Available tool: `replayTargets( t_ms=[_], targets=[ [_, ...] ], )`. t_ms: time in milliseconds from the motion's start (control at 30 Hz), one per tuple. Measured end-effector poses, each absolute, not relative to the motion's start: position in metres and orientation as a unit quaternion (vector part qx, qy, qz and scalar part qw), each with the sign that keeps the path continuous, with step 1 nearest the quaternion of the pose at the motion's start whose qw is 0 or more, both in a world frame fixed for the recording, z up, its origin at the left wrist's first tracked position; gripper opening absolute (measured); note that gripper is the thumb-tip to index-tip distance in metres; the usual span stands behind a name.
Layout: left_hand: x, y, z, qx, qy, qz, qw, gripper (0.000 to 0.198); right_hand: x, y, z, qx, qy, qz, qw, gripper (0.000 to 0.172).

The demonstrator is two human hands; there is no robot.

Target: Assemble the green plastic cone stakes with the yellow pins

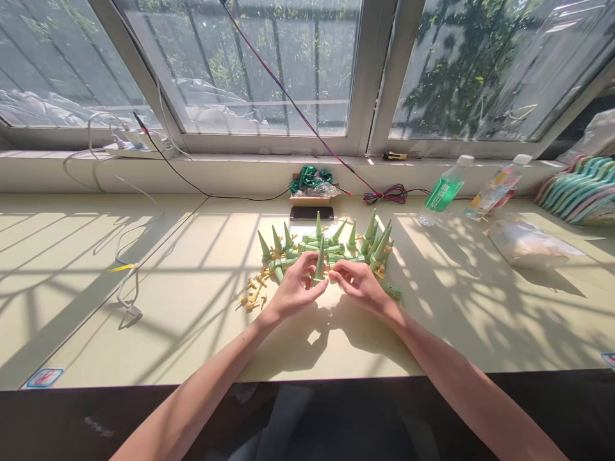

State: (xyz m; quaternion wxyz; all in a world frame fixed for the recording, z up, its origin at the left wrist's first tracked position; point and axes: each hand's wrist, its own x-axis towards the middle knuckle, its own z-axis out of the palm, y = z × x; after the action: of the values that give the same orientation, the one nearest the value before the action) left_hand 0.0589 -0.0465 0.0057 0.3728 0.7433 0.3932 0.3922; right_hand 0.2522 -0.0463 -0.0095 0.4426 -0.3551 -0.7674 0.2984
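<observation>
My left hand (294, 286) is closed around the base of a green plastic cone spike (320, 261), whose point stands upright. Close against its right side, my right hand (359, 280) is closed in a pinch at the base of the spike. A bit of yellow shows by those fingertips, too small and covered to make out. Behind both hands lie several more green cone spikes (379, 245) and green tube-like pieces (353, 259). Small yellow peg-like parts (254, 291) are scattered left of my left hand.
A phone (311, 213) lies behind the pieces, before a small box (312, 186) holding green material. Two bottles (444, 192) (500, 187), a clear plastic bag (528, 243) and hangers (581, 189) are at right. A white cable (127, 288) and power strip (139, 144) are at left.
</observation>
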Motion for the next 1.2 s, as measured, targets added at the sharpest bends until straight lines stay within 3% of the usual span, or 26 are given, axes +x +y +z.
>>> replayTargets(
  t_ms=[533,1200],
  targets=[
    [0.055,-0.041,0.009,0.614,0.344,0.376,0.603,0.035,0.25,-0.049,-0.01,-0.334,-0.742,0.318,0.487,0.016],
    [0.056,-0.044,0.012,0.609,0.376,0.373,0.59,0.04,0.252,-0.049,-0.01,-0.337,-0.746,0.329,0.471,0.022]
  ],
)
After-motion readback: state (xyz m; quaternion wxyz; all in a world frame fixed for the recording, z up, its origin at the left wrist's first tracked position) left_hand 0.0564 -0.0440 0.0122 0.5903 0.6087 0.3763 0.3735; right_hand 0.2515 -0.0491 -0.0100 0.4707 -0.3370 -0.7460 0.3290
